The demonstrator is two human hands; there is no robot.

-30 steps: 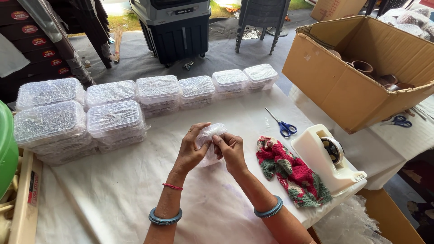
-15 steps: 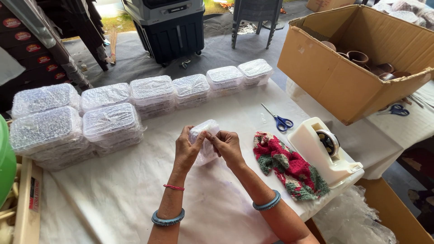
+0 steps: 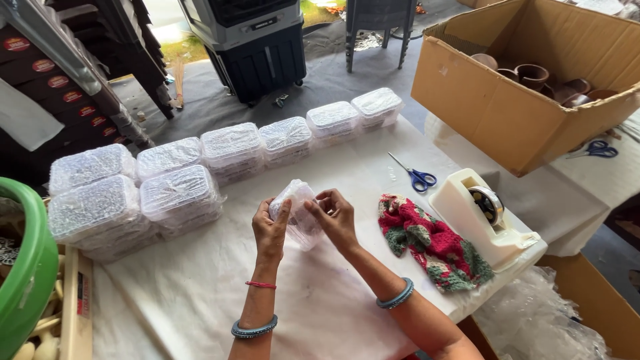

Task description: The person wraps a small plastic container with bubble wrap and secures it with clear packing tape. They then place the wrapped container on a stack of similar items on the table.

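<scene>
Table: white cloth (image 3: 200,293) over it, rows of stacked clear lidded boxes (image 3: 230,143) along the far side.
Around: cardboard box (image 3: 507,107) of clay pots, blue scissors (image 3: 419,177), tape dispenser (image 3: 483,217), red-green knitted cloth (image 3: 433,243).
Container: small clear container (image 3: 298,212) lifted just above the cloth, between both hands.
Left hand (image 3: 270,230): gripping the container's left side.
Right hand (image 3: 335,217): fingers pinched on its right edge.

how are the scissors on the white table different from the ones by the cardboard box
The near scissors lie in full view on the table, blades slightly parted, beside the tape dispenser. The far scissors lie right of the box, which hides their blades. Both have blue handles.
</scene>
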